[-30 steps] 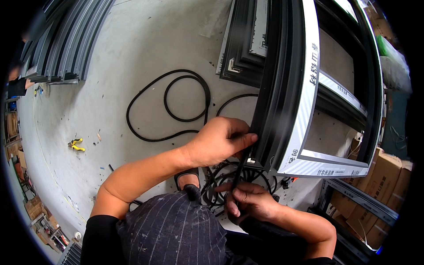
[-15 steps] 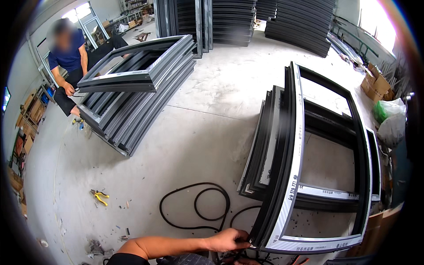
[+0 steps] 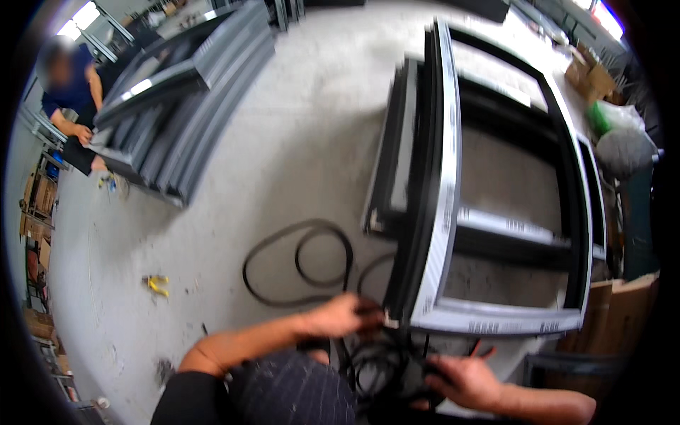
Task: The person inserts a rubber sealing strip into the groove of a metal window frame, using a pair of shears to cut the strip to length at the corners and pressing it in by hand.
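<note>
Floor (image 3: pixel 304 134): open lane, near to far, between left frame stack (image 3: pixel 159 152) and right frames (image 3: pixel 443 219).
Black cord (image 3: pixel 350 263): loops across the near middle; more tangled between left hand (image 3: pixel 336 316) and right hand (image 3: pixel 469 382).
Crossbar (image 3: pixel 513 228): divides the top right frame's opening.
Cardboard boxes (image 3: pixel 618 315): block the near right.

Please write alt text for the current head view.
A person's left hand is beside the near corner of stacked dark frames, the right hand near tangled black cord; blur hides whether they grip anything. Looped cord and yellow-handled pliers lie on the floor; at upper left, a co-worker is beside another frame stack.
</note>
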Available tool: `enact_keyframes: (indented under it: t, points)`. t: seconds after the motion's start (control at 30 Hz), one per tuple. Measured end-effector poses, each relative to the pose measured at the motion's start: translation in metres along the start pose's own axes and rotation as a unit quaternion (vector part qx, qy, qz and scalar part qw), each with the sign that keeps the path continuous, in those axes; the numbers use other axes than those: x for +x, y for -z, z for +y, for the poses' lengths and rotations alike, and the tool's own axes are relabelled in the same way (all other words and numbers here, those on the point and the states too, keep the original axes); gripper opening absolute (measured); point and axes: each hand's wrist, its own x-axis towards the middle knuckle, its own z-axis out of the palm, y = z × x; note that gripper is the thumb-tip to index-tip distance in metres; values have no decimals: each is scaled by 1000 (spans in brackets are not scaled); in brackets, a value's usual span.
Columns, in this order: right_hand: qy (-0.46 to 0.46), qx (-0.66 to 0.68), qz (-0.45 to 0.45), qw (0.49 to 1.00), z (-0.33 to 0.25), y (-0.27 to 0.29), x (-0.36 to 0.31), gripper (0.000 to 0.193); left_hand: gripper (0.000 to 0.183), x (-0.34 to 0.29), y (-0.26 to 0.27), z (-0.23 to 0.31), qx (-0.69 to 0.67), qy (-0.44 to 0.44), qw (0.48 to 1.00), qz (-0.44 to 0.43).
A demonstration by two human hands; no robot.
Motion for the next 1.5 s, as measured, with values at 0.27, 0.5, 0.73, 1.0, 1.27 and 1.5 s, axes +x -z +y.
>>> enact_keyframes:
  t: [0.27,0.5,0.73,1.0,1.27,1.5]
  points:
    - [23,-56,190,980,24,-14,-11,30,21,14,-15,-15,-119,12,991,-67]
    - [4,-7,175,985,37,-21,-8,20,16,14,-23,-8,-70,12,997,0]
    - [-180,282,89,938,57,-36,-19,17,28,17,-29,1,-141,45,989,-11]
    - [-119,179,159,964,57,-42,-10,12,28,17,-33,-11,-133,13,991,14]
    - [-68,49,277,957,46,-40,1,6,23,24,-40,-7,-104,-5,994,18]
    - [-90,101,266,954,56,-25,-26,19,24,13,-17,0,-183,8,963,198]
